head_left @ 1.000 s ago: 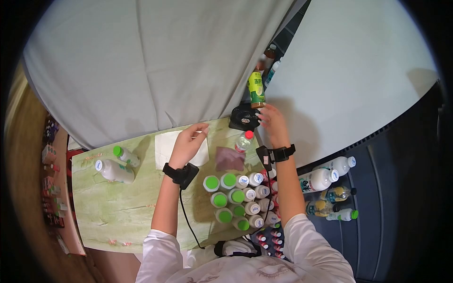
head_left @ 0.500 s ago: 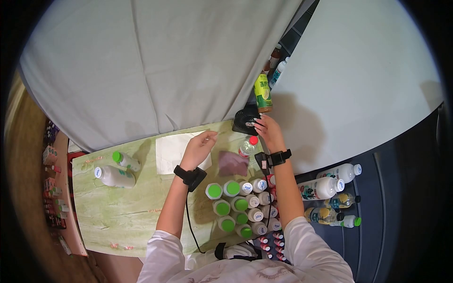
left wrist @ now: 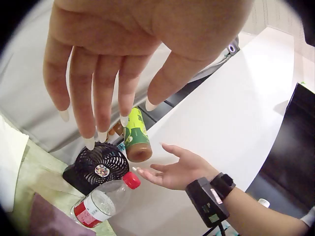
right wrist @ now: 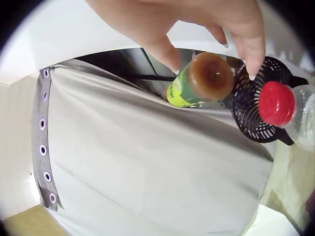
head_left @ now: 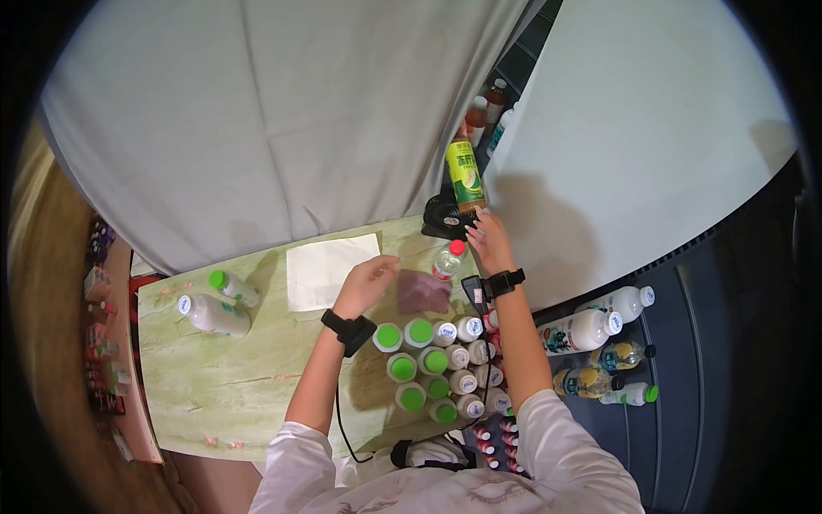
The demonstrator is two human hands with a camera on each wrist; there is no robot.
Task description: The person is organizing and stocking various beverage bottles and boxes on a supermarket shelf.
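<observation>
A tea bottle (head_left: 465, 176) with a green and yellow label tilts out at the curtain's edge, its brown base toward me. Its neck end is hidden behind the curtain's edge. My right hand (head_left: 491, 242) is at that base, fingers spread. In the right wrist view the thumb and fingertips of the right hand (right wrist: 197, 24) stand on either side of the bottle (right wrist: 209, 77). My left hand (head_left: 366, 285) hovers over the table beside the purple cloth (head_left: 424, 292), holding nothing. In its own view the left hand's fingers (left wrist: 101, 93) hang loosely straight.
A black fan (head_left: 441, 216) and a clear bottle with a red cap (head_left: 448, 259) stand near the right hand. Several green- and white-capped bottles (head_left: 435, 361) stand grouped in front. White paper (head_left: 321, 278) lies on the table, two white bottles (head_left: 214, 315) at left. A grey curtain (head_left: 282, 120) hangs behind.
The tea bottle has come down slightly toward me, closer to my right hand. My left hand has moved right and toward me, off the white paper toward the purple cloth.
</observation>
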